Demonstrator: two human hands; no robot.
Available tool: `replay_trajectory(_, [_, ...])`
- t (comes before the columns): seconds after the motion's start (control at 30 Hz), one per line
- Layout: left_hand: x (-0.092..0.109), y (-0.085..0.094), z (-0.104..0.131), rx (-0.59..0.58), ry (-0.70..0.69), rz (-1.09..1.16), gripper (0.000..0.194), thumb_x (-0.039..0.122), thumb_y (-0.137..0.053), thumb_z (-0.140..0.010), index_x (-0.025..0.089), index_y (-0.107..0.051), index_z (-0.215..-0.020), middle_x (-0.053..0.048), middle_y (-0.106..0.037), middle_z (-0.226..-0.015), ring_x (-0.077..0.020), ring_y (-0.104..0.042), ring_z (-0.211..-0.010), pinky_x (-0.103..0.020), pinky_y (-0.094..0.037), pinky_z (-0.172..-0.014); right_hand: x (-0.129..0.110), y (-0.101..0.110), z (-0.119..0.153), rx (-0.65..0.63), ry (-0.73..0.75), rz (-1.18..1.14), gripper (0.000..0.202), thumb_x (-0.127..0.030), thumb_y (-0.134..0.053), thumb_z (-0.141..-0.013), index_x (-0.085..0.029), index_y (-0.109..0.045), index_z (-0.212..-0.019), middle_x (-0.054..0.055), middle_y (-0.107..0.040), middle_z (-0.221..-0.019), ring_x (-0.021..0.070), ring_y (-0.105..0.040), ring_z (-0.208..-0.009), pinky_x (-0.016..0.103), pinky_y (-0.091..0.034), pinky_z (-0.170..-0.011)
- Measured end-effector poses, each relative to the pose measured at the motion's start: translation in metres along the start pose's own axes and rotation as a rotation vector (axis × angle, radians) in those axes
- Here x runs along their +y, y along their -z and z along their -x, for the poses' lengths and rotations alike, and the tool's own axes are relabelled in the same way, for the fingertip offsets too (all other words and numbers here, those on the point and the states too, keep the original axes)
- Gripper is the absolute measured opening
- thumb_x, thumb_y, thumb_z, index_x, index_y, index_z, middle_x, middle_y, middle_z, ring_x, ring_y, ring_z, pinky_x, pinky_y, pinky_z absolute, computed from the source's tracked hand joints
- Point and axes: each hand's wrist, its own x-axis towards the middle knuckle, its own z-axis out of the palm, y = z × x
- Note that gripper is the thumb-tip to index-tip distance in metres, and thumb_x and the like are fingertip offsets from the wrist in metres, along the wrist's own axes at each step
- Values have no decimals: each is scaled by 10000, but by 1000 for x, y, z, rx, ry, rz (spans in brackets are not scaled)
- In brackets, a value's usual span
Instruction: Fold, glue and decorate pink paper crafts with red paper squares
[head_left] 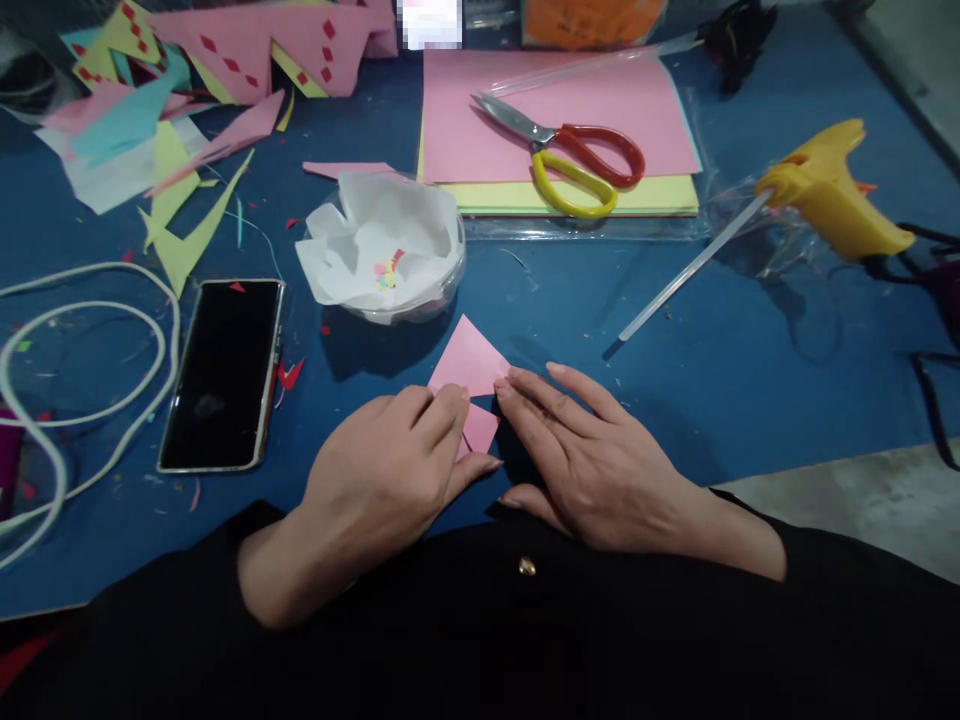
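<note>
A small piece of folded pink paper (468, 358) lies on the blue table, its pointed corner facing away from me. My left hand (390, 450) is closed over the paper's left side, with bent fingers pressing on it and the thumb along its near edge. Part of a lower flap shows beneath those fingers. My right hand (592, 450) rests with outstretched fingers, its fingertips touching the paper's right corner. Just beyond the paper stands a bowl (442, 280) lined with white paper, holding a few tiny coloured scraps.
Scissors (555, 135) with red and yellow handles lie on stacked coloured paper (472, 125). A yellow glue gun (832, 195) with a clear glue stick is at right. At left are a phone (225, 375), a white cable (176, 330) and paper offcuts (187, 245).
</note>
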Motion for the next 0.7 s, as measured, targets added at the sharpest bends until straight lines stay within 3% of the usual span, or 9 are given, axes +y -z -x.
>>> replay_trajectory(0.1, [-1, 1, 1, 91, 39, 54, 448, 430, -507, -999, 31, -701, -1063, -163, -744, -993, -274, -686, -801, -388, -526, -619, 0, -1, 0, 13, 0, -16, 668, -487, -431, -1002, 91, -551, -1316, 269, -622, -1342, 356, -572, -1292, 521, -435, -1108])
replay_trajectory(0.23, [-4, 2, 5, 200, 200, 126, 467, 491, -551, -973, 99, -657, -1201, -115, -756, -1084, -249, -707, -901, -350, -549, -701, 1, -3, 0, 18, -20, -54, 647, -477, -433, -1002, 71, -550, -1325, 258, -633, -1335, 352, -574, -1289, 536, -436, -1106])
replay_trajectory(0.3, [-5, 1, 6, 183, 181, 110, 457, 486, -555, -973, 109, -653, -1211, -108, -754, -1095, -246, -706, -891, -350, -547, -700, 1, -3, 0, 14, -28, -70, 645, -472, -438, -999, 70, -543, -1333, 257, -630, -1340, 354, -565, -1297, 545, -429, -1111])
replay_trajectory(0.5, [-2, 0, -2, 81, 2, 29, 471, 435, -525, -990, 1, -688, -1072, -177, -745, -995, -268, -678, -752, -381, -510, -588, 2, -4, 1, 33, -20, -91, 639, -438, -488, -980, 97, -533, -1328, 268, -631, -1330, 361, -566, -1288, 535, -417, -1124])
replay_trajectory(0.6, [-1, 1, -3, 102, 38, 46, 462, 456, -527, -982, 31, -688, -1064, -160, -740, -985, -255, -668, -738, -373, -488, -565, 3, -9, 1, 63, -51, -120, 543, -366, -484, -990, 64, -553, -1316, 255, -657, -1297, 330, -585, -1272, 534, -431, -1112])
replay_trajectory(0.7, [1, 2, -1, 156, 148, 68, 427, 500, -584, -942, 108, -676, -1082, -112, -737, -1013, -243, -673, -796, -356, -492, -606, 6, -13, 0, 107, -110, -152, 388, -193, -453, -992, -14, -566, -1317, 204, -702, -1245, 267, -631, -1217, 519, -450, -1094])
